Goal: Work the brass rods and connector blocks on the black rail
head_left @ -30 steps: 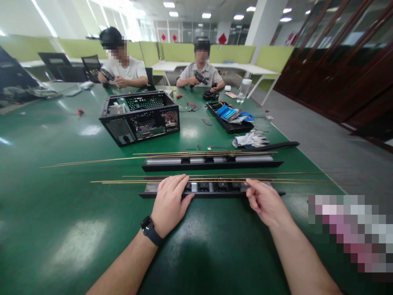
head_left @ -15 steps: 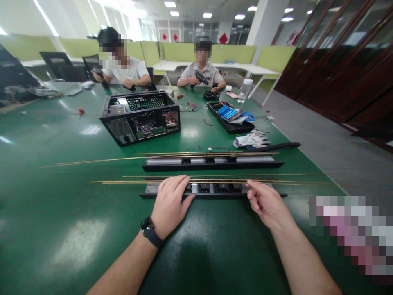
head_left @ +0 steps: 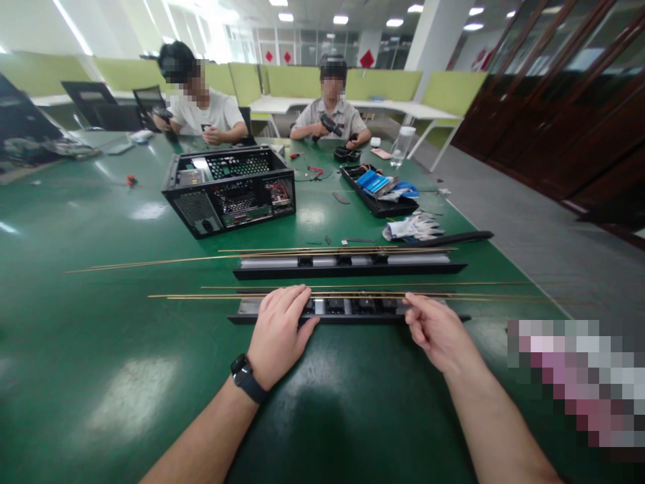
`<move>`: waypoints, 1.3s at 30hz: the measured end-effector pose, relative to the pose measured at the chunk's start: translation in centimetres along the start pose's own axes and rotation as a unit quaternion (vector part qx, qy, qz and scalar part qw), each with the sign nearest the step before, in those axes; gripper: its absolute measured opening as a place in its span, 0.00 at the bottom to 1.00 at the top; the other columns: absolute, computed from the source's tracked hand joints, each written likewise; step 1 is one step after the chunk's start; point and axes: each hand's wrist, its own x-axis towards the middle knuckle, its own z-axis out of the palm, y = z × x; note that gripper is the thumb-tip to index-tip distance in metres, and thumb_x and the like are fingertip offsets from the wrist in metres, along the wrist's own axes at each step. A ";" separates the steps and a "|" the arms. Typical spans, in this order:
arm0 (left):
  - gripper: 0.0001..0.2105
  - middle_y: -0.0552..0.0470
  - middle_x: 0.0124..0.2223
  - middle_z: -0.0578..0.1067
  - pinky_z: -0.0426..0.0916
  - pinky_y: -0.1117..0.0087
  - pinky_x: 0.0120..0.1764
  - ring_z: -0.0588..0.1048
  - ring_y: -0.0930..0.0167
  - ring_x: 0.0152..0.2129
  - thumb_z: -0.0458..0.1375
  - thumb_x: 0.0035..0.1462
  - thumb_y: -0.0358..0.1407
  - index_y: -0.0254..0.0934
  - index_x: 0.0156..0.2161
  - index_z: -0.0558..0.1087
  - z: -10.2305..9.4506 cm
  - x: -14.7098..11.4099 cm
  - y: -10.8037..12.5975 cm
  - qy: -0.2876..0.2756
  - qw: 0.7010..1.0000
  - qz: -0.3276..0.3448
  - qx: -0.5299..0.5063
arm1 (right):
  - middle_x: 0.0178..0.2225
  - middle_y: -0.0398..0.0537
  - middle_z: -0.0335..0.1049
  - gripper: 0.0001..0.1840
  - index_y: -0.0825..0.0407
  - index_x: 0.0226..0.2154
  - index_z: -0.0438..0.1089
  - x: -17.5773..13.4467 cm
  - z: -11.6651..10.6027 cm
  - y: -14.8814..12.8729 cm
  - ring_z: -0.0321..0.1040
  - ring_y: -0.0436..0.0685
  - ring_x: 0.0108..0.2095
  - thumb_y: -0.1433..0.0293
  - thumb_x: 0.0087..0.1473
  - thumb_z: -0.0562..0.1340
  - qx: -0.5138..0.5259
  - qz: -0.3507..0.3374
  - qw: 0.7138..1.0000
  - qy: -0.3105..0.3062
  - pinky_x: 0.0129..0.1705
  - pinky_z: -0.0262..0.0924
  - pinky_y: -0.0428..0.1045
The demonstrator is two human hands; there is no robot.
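Two long black channel strips lie one behind the other on the green table. My left hand (head_left: 282, 326), with a watch on its wrist, spans the nearer channel strip (head_left: 353, 319), fingers over the top and thumb at its front edge. Thin brass-coloured rods (head_left: 201, 296) run lengthwise over this strip, passing by the left fingertips. At its right part, my right hand (head_left: 436, 329) has curled fingers, the fingertips pinched at the rods. Small black parts (head_left: 365, 304) sit inside the strip between my hands. More rods lie along the farther channel strip (head_left: 353, 271).
An open black computer case (head_left: 232, 195) stands beyond the strips on the left. A black tray (head_left: 393, 207) with a blue item, white gloves (head_left: 413, 227) and a black bar (head_left: 453, 239) lie at the right. Two people sit across the table, one holding a power drill (head_left: 331, 125).
My hands and the rods stay nearly in place. Across the table, the person on the left has raised and turned one hand; the view has shifted very slightly.
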 end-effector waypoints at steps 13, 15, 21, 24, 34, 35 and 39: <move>0.23 0.42 0.61 0.76 0.65 0.49 0.64 0.73 0.57 0.59 0.61 0.65 0.39 0.38 0.63 0.70 0.1 -0.2 0.0 0.003 1.000 0.011 0.011 | 0.17 0.41 0.69 0.23 0.54 0.29 0.73 -0.1 -0.3 -0.1 0.52 0.44 0.09 0.57 0.38 0.78 0.025 -0.005 0.999 0.020 0.07 0.40 0.40; 0.23 0.41 0.61 0.76 0.65 0.49 0.64 0.73 0.57 0.60 0.61 0.65 0.39 0.37 0.63 0.70 0.1 -0.2 0.0 0.004 1.000 0.011 0.008 | 0.17 0.41 0.69 0.23 0.55 0.29 0.73 -0.1 -0.3 -0.1 0.52 0.44 0.09 0.57 0.38 0.78 0.025 -0.004 0.999 0.022 0.07 0.40 0.40; 0.23 0.41 0.61 0.76 0.65 0.50 0.64 0.73 0.57 0.60 0.61 0.65 0.38 0.37 0.63 0.70 0.2 -0.2 -0.1 0.009 1.000 0.013 0.008 | 0.17 0.41 0.69 0.24 0.55 0.29 0.73 -0.3 -0.3 -0.1 0.53 0.44 0.09 0.56 0.38 0.78 0.018 -0.013 0.999 0.023 0.07 0.39 0.40; 0.23 0.41 0.62 0.76 0.65 0.50 0.64 0.73 0.58 0.60 0.61 0.65 0.38 0.36 0.63 0.70 0.3 -0.3 -0.1 0.009 1.000 0.014 0.010 | 0.18 0.41 0.69 0.24 0.55 0.29 0.73 -0.4 -0.2 -0.1 0.52 0.44 0.09 0.56 0.39 0.78 0.003 -0.012 1.000 0.014 0.07 0.39 0.40; 0.23 0.41 0.62 0.75 0.64 0.48 0.64 0.72 0.56 0.61 0.60 0.66 0.39 0.38 0.64 0.69 0.7 -0.3 -0.4 0.008 1.000 0.015 0.006 | 0.18 0.43 0.70 0.22 0.55 0.30 0.73 -0.5 0.1 -0.1 0.51 0.44 0.08 0.55 0.43 0.76 -0.012 -0.015 1.000 0.000 0.08 0.38 0.41; 0.23 0.41 0.62 0.75 0.64 0.49 0.64 0.72 0.57 0.61 0.61 0.66 0.39 0.37 0.63 0.69 0.7 -0.3 -0.4 0.009 1.000 0.015 0.008 | 0.18 0.42 0.70 0.22 0.55 0.31 0.74 -0.5 0.1 -0.2 0.51 0.44 0.08 0.55 0.43 0.76 -0.009 -0.015 1.000 0.001 0.08 0.38 0.41; 0.23 0.41 0.62 0.75 0.63 0.50 0.65 0.72 0.57 0.61 0.61 0.66 0.39 0.37 0.63 0.69 0.9 -0.3 -0.4 0.013 1.000 0.014 0.012 | 0.18 0.42 0.70 0.23 0.55 0.32 0.74 -0.1 0.2 -0.1 0.52 0.44 0.09 0.55 0.43 0.76 -0.004 -0.020 1.000 0.006 0.08 0.37 0.41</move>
